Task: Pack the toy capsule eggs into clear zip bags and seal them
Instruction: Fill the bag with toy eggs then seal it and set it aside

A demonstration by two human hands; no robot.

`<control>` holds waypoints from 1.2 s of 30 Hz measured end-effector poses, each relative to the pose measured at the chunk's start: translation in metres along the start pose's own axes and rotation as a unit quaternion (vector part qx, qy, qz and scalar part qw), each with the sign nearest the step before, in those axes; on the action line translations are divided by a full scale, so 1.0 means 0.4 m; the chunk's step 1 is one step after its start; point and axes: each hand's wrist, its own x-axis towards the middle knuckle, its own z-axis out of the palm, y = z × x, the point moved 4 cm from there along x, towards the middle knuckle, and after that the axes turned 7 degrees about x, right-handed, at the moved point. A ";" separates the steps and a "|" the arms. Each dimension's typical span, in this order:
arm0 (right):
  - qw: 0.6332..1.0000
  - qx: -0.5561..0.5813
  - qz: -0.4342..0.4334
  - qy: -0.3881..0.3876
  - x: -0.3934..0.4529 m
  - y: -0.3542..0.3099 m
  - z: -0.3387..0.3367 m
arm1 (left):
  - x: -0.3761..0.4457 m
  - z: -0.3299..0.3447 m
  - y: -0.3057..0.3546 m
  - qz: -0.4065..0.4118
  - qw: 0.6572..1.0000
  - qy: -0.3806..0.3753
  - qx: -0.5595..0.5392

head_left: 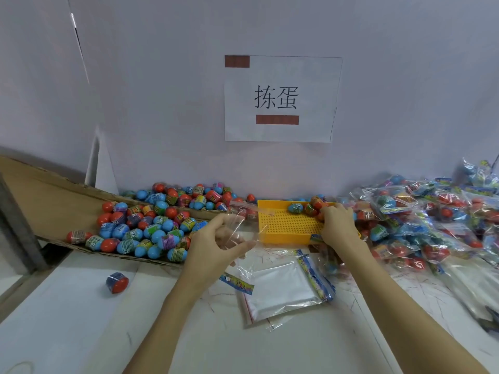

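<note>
Film this thin will flop and cling, so the empty bag (237,230) is best taken by its mouth edges, as the left hand (216,247) does now, pinching it between thumb and fingers, held up just left of the tray (286,225). Eggs (310,207) are hard, smooth, light shells; they probably roll and slip, so a cupped grab of several suits them. Right hand (337,225) curls round a few at the tray's far right corner; how many sit under the fingers I cannot tell. About three more lie just beyond its fingertips in the tray. One tray, one bag in hand. Loose eggs left of the bag number many dozens, heaped in a cardboard box (40,195), too many to count; one stray egg (117,282) lies alone below them. One stack of spare bags (283,292) lies under the hands. Filled bags (432,225), a large uncounted heap, lie right of the right hand.
</note>
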 end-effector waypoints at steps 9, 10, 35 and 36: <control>0.944 0.316 -0.083 0.045 -0.045 -0.038 -0.048 | 0.003 0.009 -0.009 -0.003 1.000 -0.004 0.012; 0.897 0.435 -0.071 0.020 -0.070 -0.049 -0.045 | 0.003 0.011 -0.009 -0.003 1.000 -0.006 0.015; 0.837 0.493 -0.231 0.056 -0.312 -0.186 -0.036 | -0.024 0.054 0.048 0.121 0.966 -0.030 0.225; 0.834 0.499 -0.230 0.047 -0.315 -0.188 -0.034 | -0.024 0.055 0.049 0.124 0.965 -0.030 0.229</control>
